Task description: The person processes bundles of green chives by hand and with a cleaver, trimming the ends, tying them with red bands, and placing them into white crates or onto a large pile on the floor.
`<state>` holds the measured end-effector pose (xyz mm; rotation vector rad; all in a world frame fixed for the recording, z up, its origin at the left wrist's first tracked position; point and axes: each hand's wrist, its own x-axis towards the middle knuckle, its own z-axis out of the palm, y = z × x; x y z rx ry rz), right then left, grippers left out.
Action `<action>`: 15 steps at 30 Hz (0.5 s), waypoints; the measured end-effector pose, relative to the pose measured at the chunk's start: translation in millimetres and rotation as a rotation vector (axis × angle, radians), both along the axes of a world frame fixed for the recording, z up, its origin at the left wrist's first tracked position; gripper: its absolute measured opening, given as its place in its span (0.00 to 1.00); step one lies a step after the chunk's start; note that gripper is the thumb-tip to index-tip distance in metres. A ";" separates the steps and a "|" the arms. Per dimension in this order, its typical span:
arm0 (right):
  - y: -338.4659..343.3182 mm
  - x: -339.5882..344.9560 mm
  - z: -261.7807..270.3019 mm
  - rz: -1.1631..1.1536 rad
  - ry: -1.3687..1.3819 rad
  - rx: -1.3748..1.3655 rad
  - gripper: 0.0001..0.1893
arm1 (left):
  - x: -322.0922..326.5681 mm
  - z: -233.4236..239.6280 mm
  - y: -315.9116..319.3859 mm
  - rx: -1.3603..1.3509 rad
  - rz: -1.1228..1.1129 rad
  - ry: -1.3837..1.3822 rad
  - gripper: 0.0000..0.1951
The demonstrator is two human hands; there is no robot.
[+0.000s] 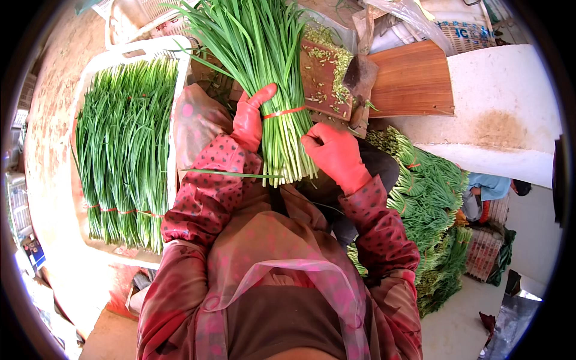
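In front of my lap I see a bundle of garlic chives (270, 49), its leaves pointing away and its pale cut stems towards me. An orange-red band (284, 111) circles the stems. My left hand (250, 114), in a red rubber glove, grips the bundle from the left, thumb on top near the band. My right hand (334, 152), gloved alike, has curled fingers against the right side of the stem ends; whether it pinches anything is hidden. A loose green blade (225, 173) lies across my left sleeve and the stem ends.
A white plastic crate (185, 67) on my left holds banded chives. Ahead, a reddish board (315, 81) carries cut stem ends beside a wooden plank (411, 80). Banded chives (425, 193) are piled on my right, near a white slab (504, 108). Another person (488, 186) is beyond the pile.
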<state>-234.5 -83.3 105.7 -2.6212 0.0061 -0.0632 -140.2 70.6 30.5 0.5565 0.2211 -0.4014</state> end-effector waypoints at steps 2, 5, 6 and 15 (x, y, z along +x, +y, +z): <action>-5.0 2.1 9.0 -0.100 0.211 0.306 0.08 | 0.1 0.1 -0.2 -0.005 -0.019 0.007 0.22; -3.3 2.7 18.5 -0.230 0.441 0.681 0.08 | 1.6 -3.4 -2.0 -0.028 -0.032 0.054 0.22; -2.7 1.4 15.1 -0.130 0.361 0.513 0.07 | 3.3 -10.5 -1.9 -0.076 -0.051 0.074 0.22; -29.5 -93.1 32.6 0.559 0.912 -0.041 0.08 | 16.2 -15.4 2.2 -0.325 -0.100 0.166 0.21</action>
